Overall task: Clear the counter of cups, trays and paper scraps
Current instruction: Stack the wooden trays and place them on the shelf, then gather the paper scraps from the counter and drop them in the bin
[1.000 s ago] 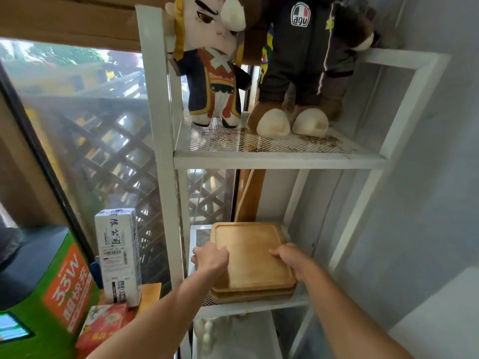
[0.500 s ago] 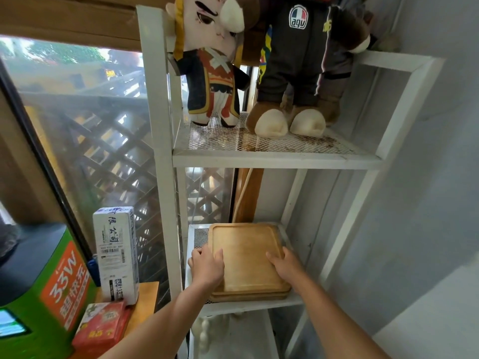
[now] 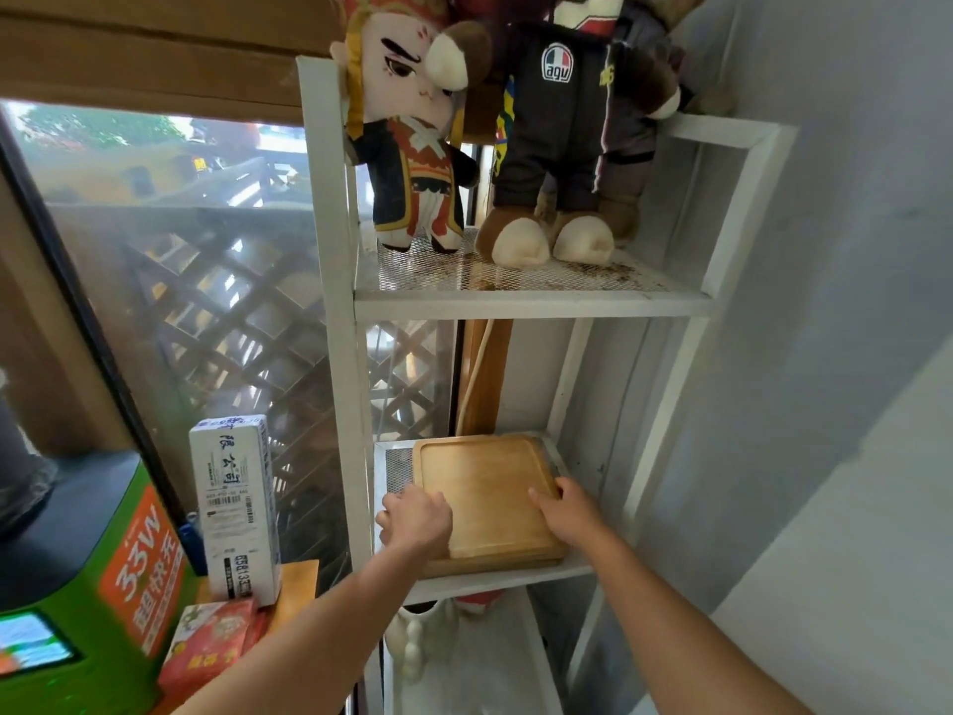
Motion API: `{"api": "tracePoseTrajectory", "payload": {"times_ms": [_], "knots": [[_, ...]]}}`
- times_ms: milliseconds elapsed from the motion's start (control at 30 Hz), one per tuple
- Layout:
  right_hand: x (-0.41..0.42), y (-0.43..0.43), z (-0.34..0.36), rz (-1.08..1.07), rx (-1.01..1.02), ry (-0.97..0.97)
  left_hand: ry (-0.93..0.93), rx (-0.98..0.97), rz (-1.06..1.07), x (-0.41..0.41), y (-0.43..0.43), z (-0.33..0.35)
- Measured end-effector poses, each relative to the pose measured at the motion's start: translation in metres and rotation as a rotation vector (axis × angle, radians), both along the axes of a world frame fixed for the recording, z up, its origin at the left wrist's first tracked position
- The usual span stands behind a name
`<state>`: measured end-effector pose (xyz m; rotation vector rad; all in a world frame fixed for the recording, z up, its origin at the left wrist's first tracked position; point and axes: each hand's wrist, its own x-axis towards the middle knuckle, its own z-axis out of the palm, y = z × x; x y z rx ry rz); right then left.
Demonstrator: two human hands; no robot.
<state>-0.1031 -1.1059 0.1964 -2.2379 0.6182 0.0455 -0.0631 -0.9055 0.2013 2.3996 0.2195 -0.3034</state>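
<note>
A square wooden tray [image 3: 485, 498] lies flat on the middle mesh shelf [image 3: 515, 577] of a white metal rack, seemingly on top of a second tray. My left hand [image 3: 417, 523] is curled against the tray's front left edge. My right hand [image 3: 570, 513] grips its right edge, with the fingers over the rim. Both forearms reach in from below.
Two plush dolls [image 3: 412, 147] [image 3: 562, 147] stand on the upper shelf. Left of the rack are a white carton [image 3: 234, 508], a red box [image 3: 211, 647] and a green machine [image 3: 103, 585]. A grey wall [image 3: 851, 353] closes the right side. A white object sits on the shelf below.
The trays have slid further back onto the shelf and no longer overhang its front edge. Both hands followed them in, staying on the left and right edges.
</note>
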Motion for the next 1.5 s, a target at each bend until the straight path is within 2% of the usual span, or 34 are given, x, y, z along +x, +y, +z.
{"api": "tracePoseTrajectory", "payload": {"times_ms": [100,233,367,467,533,633,800,900,967,1233,1500], "knots": [[-0.02,0.013,0.027,-0.015,-0.093,0.01,0.008,0.03,-0.066,-0.008,0.002,0.014],[-0.06,0.036,0.058,-0.008,-0.29,0.027,-0.095,0.122,-0.159,-0.024,0.008,0.031],[-0.103,0.07,0.075,-0.012,-0.347,0.026,-0.186,0.164,-0.387,-0.051,0.025,0.046],[-0.131,0.105,0.083,-0.031,-0.381,0.036,-0.217,0.091,-0.604,-0.073,0.051,0.052],[-0.147,0.133,0.083,-0.046,-0.41,0.047,-0.228,0.061,-0.713,-0.09,0.079,0.053],[-0.171,0.189,0.073,-0.077,-0.405,0.055,-0.188,-0.002,-0.761,-0.113,0.141,0.043],[-0.213,0.302,0.014,0.006,-0.345,0.169,-0.139,0.169,-0.896,-0.149,0.257,-0.011],[-0.234,0.364,-0.016,0.094,-0.296,0.258,-0.022,0.273,-0.828,-0.172,0.314,-0.047],[-0.239,0.393,-0.025,0.171,-0.332,0.307,0.052,0.304,-0.776,-0.182,0.344,-0.059],[-0.227,0.458,-0.002,0.423,-0.515,0.203,-0.118,0.435,-0.614,-0.203,0.432,-0.049],[-0.256,0.519,-0.041,0.617,-0.428,0.136,-0.068,0.417,-0.357,-0.272,0.529,-0.068]]}}
